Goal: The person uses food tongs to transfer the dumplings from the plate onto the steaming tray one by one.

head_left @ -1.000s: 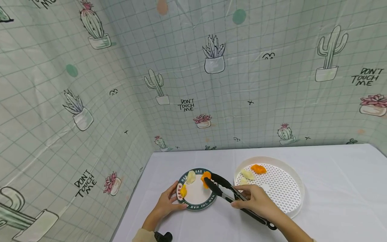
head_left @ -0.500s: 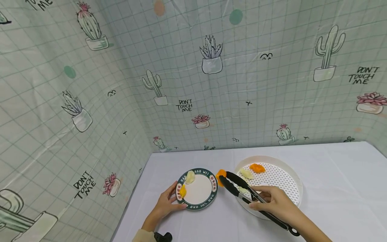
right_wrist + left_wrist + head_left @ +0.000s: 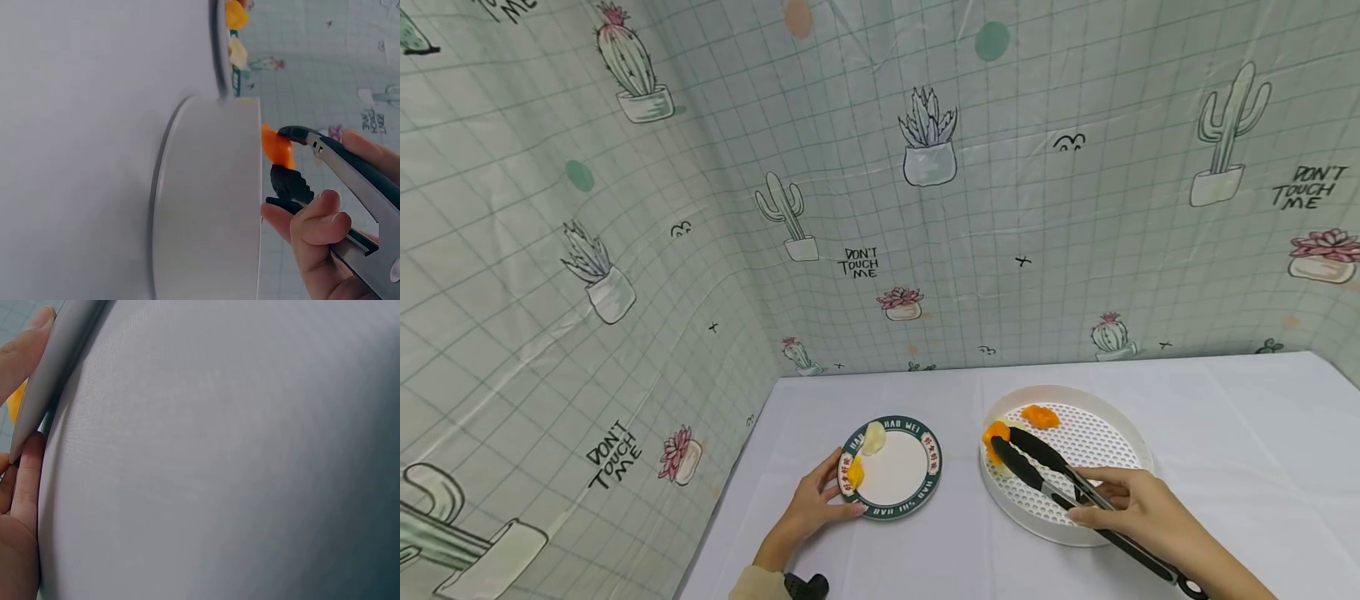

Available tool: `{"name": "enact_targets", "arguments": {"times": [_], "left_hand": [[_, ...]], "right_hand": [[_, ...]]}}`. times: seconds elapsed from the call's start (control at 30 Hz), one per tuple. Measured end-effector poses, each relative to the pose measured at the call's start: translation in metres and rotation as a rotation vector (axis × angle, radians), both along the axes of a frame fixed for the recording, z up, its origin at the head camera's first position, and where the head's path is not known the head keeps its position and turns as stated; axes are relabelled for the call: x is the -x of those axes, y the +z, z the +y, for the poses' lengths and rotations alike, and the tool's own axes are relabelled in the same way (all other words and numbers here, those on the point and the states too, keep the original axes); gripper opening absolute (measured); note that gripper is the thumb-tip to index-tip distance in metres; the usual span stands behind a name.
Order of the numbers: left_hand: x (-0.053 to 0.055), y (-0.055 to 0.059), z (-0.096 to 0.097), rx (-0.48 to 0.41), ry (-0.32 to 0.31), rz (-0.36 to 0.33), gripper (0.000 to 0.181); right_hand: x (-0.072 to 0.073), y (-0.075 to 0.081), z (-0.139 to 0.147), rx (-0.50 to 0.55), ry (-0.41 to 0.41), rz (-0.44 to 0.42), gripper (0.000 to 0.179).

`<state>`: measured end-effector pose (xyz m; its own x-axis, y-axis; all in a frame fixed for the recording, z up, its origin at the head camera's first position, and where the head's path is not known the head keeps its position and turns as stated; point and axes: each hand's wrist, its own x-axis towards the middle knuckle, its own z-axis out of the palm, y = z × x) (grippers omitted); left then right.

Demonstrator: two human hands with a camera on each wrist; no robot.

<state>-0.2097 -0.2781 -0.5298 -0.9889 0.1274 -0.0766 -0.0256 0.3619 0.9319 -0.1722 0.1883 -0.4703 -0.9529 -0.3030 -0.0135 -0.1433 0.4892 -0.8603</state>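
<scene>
My left hand (image 3: pixel 811 502) holds the small plate (image 3: pixel 897 475) by its near left rim, thumb on top and fingers beneath, as the left wrist view shows. The plate has a green lettered border and bears a pale piece (image 3: pixel 873 438) and a yellow piece (image 3: pixel 855 473). With my right hand (image 3: pixel 1138 507) I grip black-tipped tongs (image 3: pixel 1037 448). Between their tips is a crumpled orange piece (image 3: pixel 997 433), over the left edge of the round white perforated tray (image 3: pixel 1120 454). In the right wrist view the orange piece (image 3: pixel 279 149) hangs just past the tray's wall (image 3: pixel 209 206).
Another orange piece (image 3: pixel 1041 417) lies near the back of the tray. Pale pieces there are mostly hidden behind the tongs. A dark object (image 3: pixel 807 587) sits by the left sleeve (image 3: pixel 758 583). A patterned cloth backdrop (image 3: pixel 970 317) stands behind the white table (image 3: pixel 1240 442).
My right hand has carried the orange piece in the tongs rightward, from the plate, across the gap, to above the tray's left side. The left hand and plate have stayed put.
</scene>
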Motion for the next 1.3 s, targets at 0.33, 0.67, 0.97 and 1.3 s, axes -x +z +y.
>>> {"name": "enact_targets", "arguments": {"times": [0.33, 0.67, 0.97, 1.3], "left_hand": [[-0.001, 0.001, 0.002, 0.030, 0.014, -0.004, 0.106], [-0.002, 0.003, 0.002, 0.036, 0.013, 0.007, 0.106], [0.000, -0.001, 0.001, 0.031, 0.010, 0.010, 0.106], [0.000, -0.001, -0.001, -0.018, -0.012, 0.004, 0.107]], "right_hand": [[0.003, -0.002, 0.025, -0.086, -0.006, 0.036, 0.062], [0.009, -0.002, 0.039, -0.162, -0.004, 0.050, 0.061], [0.015, -0.002, 0.041, -0.207, 0.009, 0.048, 0.060], [0.021, -0.004, 0.043, -0.231, 0.018, 0.050, 0.061]]}}
